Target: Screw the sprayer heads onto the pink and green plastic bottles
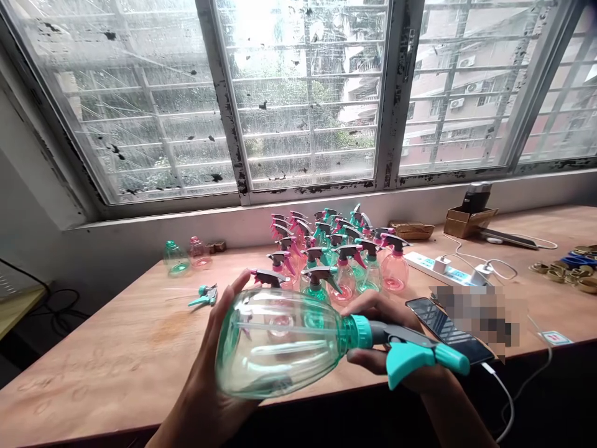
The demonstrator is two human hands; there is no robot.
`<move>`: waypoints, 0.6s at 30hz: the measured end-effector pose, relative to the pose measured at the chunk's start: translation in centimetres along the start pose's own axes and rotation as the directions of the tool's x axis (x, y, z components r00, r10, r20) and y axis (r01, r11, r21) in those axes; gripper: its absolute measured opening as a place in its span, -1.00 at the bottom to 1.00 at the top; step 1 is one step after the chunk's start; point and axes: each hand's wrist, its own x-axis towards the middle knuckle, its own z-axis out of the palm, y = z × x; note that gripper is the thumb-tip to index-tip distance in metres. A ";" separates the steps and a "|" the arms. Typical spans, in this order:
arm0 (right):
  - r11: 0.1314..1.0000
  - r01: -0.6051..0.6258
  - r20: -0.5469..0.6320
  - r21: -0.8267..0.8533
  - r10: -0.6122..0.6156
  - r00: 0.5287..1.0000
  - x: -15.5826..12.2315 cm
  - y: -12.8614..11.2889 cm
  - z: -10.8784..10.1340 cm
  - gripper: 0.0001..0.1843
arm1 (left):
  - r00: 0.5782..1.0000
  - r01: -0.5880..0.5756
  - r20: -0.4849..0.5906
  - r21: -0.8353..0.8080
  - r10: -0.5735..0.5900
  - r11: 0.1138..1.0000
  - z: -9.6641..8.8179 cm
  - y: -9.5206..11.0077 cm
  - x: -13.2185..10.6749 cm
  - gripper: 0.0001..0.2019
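A clear green spray bottle (284, 348) lies sideways in the air in front of me, its base to the left. My left hand (209, 367) is closed around the base end. At the neck, my right hand (387, 311) grips from behind, fingers partly hidden by the turquoise collar (361, 331) and grey spray head (405, 336). The turquoise trigger (405, 364) points down and the nozzle faces right. A thin tube shows inside the bottle. Behind it stand several assembled spray bottles (342, 277), pink and green, upright in a cluster.
On the table (116, 354) at left are a loose spray head (205, 295), a green bottle without a head (176, 258) and a pink one (199, 252). A power strip (438, 267), a phone (450, 330) with its cable, a cardboard box (466, 221) and metal pieces (566, 267) lie right.
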 end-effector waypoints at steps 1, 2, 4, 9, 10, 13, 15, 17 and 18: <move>1.000 -0.016 -0.008 0.020 0.016 1.000 0.0 0.0 0.1 -0.67 | 1.000 -0.011 0.000 -0.005 0.011 1.000 0.1 -0.2 0.1 0.03; 0.999 -0.031 -0.018 0.036 0.031 0.999 0.0 0.1 0.1 -0.67 | 1.000 -0.018 0.004 -0.010 0.018 1.000 0.1 -0.4 0.2 0.00; 0.997 -0.054 -0.043 0.051 0.056 0.997 0.0 0.1 0.3 -0.67 | 0.999 -0.022 0.024 -0.018 0.023 1.000 0.2 -0.6 0.2 0.00; 0.999 -0.029 -0.080 0.016 0.030 0.996 0.0 0.1 0.7 -0.62 | 1.000 0.000 0.003 -0.021 0.000 1.000 0.3 -0.2 -0.1 0.14; 1.000 -0.017 -0.093 0.005 0.018 0.996 0.1 0.1 0.8 -0.62 | 1.000 0.006 -0.007 -0.005 -0.006 1.000 0.3 0.0 -0.1 0.14; 1.000 -0.011 -0.146 -0.022 0.008 0.989 0.2 0.1 0.9 -0.64 | 0.999 0.025 -0.049 0.038 -0.023 0.999 0.3 0.6 0.1 0.11; 1.000 -0.016 -0.167 -0.026 0.012 0.986 0.2 0.2 0.9 -0.66 | 0.997 0.027 -0.078 0.033 -0.025 0.999 0.5 0.7 0.2 0.07; 1.000 -0.007 -0.139 -0.019 0.005 0.990 0.2 0.4 0.8 -0.66 | 0.996 0.002 -0.092 0.018 0.000 1.000 0.5 0.4 0.2 0.02; 1.000 -0.004 -0.117 -0.011 0.003 0.993 0.1 0.4 0.8 -0.65 | 0.996 -0.023 -0.090 0.016 0.024 1.000 0.5 0.1 0.2 0.01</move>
